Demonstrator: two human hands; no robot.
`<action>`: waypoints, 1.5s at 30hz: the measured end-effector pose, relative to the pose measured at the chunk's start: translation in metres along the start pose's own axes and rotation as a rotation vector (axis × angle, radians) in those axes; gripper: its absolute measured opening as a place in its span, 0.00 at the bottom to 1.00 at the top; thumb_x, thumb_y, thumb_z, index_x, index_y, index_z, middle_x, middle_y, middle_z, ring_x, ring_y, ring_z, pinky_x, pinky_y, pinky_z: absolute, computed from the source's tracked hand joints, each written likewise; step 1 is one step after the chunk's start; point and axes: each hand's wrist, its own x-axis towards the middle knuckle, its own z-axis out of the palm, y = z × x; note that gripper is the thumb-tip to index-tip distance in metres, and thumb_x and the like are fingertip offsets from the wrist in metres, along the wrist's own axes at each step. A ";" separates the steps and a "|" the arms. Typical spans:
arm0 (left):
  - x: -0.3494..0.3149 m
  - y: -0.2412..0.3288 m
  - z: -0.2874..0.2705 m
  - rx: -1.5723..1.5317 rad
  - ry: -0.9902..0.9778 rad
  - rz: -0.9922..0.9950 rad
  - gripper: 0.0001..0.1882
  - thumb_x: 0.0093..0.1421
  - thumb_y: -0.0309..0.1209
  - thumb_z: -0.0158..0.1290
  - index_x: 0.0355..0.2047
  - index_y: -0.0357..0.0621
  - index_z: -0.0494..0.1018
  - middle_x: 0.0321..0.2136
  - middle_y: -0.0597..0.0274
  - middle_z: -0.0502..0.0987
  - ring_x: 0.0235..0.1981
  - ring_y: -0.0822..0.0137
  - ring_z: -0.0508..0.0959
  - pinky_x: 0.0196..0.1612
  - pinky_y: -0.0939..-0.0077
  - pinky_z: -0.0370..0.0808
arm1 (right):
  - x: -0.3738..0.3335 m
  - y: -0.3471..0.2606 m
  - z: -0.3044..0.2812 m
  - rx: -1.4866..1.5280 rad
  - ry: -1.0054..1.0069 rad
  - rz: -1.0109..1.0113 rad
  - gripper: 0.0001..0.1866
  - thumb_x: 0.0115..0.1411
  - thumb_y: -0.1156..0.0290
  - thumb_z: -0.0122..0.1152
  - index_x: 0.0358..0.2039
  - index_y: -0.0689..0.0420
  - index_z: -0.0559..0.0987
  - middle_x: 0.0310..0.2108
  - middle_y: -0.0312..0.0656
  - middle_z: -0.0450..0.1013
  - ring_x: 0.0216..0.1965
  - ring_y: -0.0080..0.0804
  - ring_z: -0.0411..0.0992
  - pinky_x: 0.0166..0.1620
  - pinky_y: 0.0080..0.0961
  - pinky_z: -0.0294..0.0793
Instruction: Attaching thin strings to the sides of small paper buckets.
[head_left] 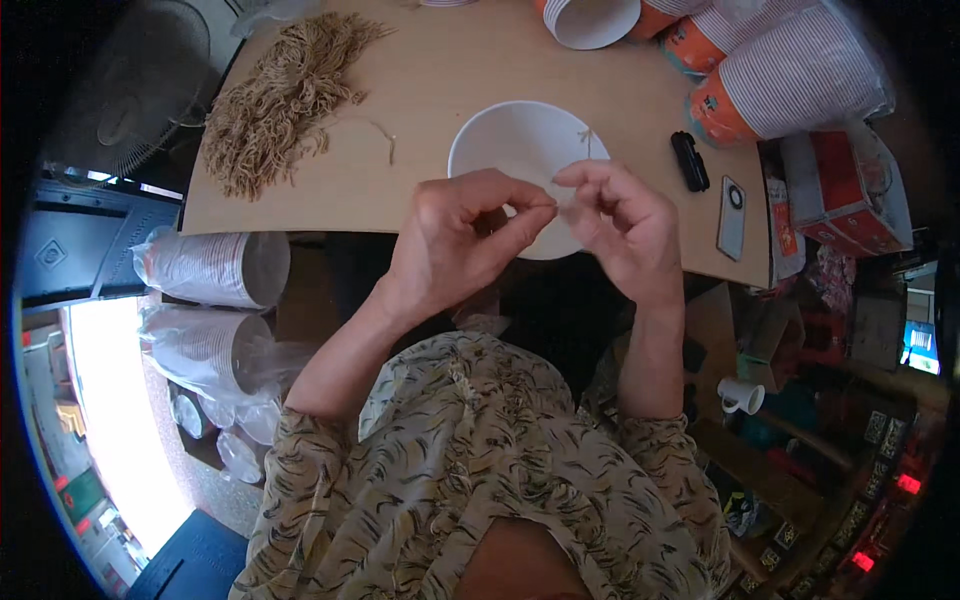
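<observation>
My left hand (465, 235) is closed in a pinch, thumb and forefinger tips meeting over the near side of a white bowl (475, 140). Whatever sits in that pinch is too small to make out. Just to its right, my right hand (625, 225) has its fingers bent but apart, thumb and forefinger not touching. Behind the right fingers, a thin tan strand with a knotted tip (587, 133) shows against the bowl's right side; I cannot tell whether it touches the hand. A heap of tan cords (285, 100) lies at the table's left, with one loose cord (390, 150) beside it.
Stacked paper tubs (790, 75) in plastic line the back right. A black object (690, 160) and a phone (732, 217) lie on the table's right. More wrapped tub stacks (205, 268) stand lower left, near a fan (125, 110). A white mug (740, 395) is lower right.
</observation>
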 end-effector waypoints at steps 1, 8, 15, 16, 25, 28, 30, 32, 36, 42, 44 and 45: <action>-0.002 0.000 -0.001 0.000 -0.004 0.004 0.05 0.59 0.24 0.62 0.36 0.38 0.81 0.26 0.64 0.81 0.21 0.78 0.76 0.24 0.83 0.72 | -0.002 0.000 -0.003 -0.090 -0.077 0.006 0.08 0.63 0.71 0.65 0.38 0.63 0.78 0.25 0.30 0.69 0.27 0.15 0.65 0.32 0.16 0.66; -0.009 -0.017 -0.020 0.414 -0.048 0.307 0.05 0.53 0.26 0.62 0.31 0.46 0.80 0.35 0.67 0.82 0.53 0.56 0.76 0.56 0.59 0.67 | -0.004 0.017 -0.017 0.080 0.164 -0.006 0.06 0.62 0.73 0.65 0.36 0.62 0.81 0.27 0.30 0.73 0.29 0.15 0.68 0.34 0.16 0.67; -0.015 -0.021 -0.030 0.436 -0.181 0.259 0.06 0.52 0.28 0.63 0.32 0.48 0.80 0.35 0.67 0.82 0.58 0.53 0.73 0.62 0.50 0.58 | 0.017 0.025 -0.035 0.439 0.341 -0.032 0.07 0.65 0.72 0.59 0.36 0.63 0.79 0.24 0.31 0.70 0.26 0.17 0.66 0.32 0.18 0.64; -0.013 -0.019 -0.027 0.451 -0.209 0.278 0.06 0.54 0.28 0.64 0.32 0.47 0.80 0.34 0.67 0.81 0.56 0.54 0.74 0.61 0.55 0.62 | 0.023 0.023 -0.034 0.329 0.326 -0.012 0.08 0.64 0.71 0.61 0.36 0.64 0.79 0.24 0.31 0.70 0.26 0.17 0.66 0.32 0.18 0.64; -0.018 -0.059 -0.013 -0.067 0.104 0.128 0.05 0.63 0.28 0.59 0.36 0.39 0.77 0.36 0.60 0.80 0.46 0.61 0.79 0.52 0.66 0.75 | 0.081 -0.050 -0.004 0.117 -0.068 -0.254 0.22 0.65 0.77 0.58 0.59 0.64 0.71 0.53 0.44 0.73 0.54 0.29 0.71 0.53 0.25 0.72; -0.014 -0.053 -0.011 -0.954 0.277 -0.219 0.06 0.71 0.32 0.50 0.39 0.44 0.74 0.40 0.69 0.77 0.47 0.73 0.77 0.59 0.66 0.72 | 0.080 -0.064 -0.039 -0.058 0.185 -0.344 0.41 0.64 0.56 0.61 0.69 0.66 0.58 0.68 0.51 0.58 0.69 0.42 0.58 0.65 0.35 0.62; -0.010 -0.055 -0.015 -1.010 0.332 -0.218 0.05 0.71 0.32 0.51 0.39 0.45 0.74 0.40 0.69 0.77 0.47 0.72 0.77 0.60 0.64 0.72 | 0.081 -0.048 -0.058 -0.113 0.288 -0.300 0.57 0.54 0.39 0.67 0.71 0.63 0.53 0.70 0.49 0.55 0.70 0.45 0.54 0.65 0.35 0.62; -0.001 -0.054 -0.019 -1.064 0.383 -0.222 0.05 0.71 0.31 0.51 0.39 0.45 0.74 0.41 0.69 0.77 0.47 0.72 0.77 0.61 0.62 0.71 | 0.085 -0.015 -0.060 -0.019 0.191 -0.230 0.59 0.52 0.38 0.69 0.71 0.63 0.53 0.70 0.47 0.55 0.70 0.45 0.54 0.66 0.35 0.60; 0.020 -0.048 -0.027 -1.075 0.354 -0.096 0.06 0.72 0.32 0.48 0.38 0.46 0.73 0.42 0.68 0.77 0.50 0.71 0.77 0.63 0.57 0.69 | 0.094 -0.002 -0.042 0.148 0.065 -0.101 0.68 0.41 0.41 0.80 0.73 0.59 0.50 0.71 0.41 0.53 0.70 0.40 0.54 0.68 0.38 0.59; 0.052 -0.041 -0.040 -1.186 0.320 -0.035 0.05 0.71 0.30 0.50 0.39 0.46 0.74 0.42 0.68 0.78 0.50 0.70 0.77 0.65 0.56 0.68 | 0.126 -0.008 -0.032 0.229 -0.002 -0.226 0.67 0.44 0.51 0.82 0.73 0.58 0.46 0.70 0.43 0.54 0.70 0.39 0.55 0.70 0.43 0.57; 0.060 -0.044 -0.047 -1.191 0.298 -0.021 0.04 0.71 0.29 0.49 0.39 0.46 0.73 0.42 0.67 0.78 0.50 0.69 0.77 0.66 0.54 0.67 | 0.151 -0.024 -0.025 0.147 0.053 -0.217 0.64 0.46 0.54 0.81 0.73 0.59 0.46 0.69 0.45 0.54 0.69 0.39 0.56 0.70 0.43 0.57; 0.063 -0.050 -0.053 -1.226 0.268 0.006 0.04 0.71 0.30 0.50 0.44 0.47 0.72 0.46 0.66 0.76 0.53 0.68 0.75 0.66 0.51 0.66 | 0.165 -0.039 -0.023 0.143 0.047 -0.224 0.64 0.46 0.54 0.81 0.73 0.59 0.46 0.69 0.45 0.54 0.69 0.39 0.56 0.70 0.43 0.57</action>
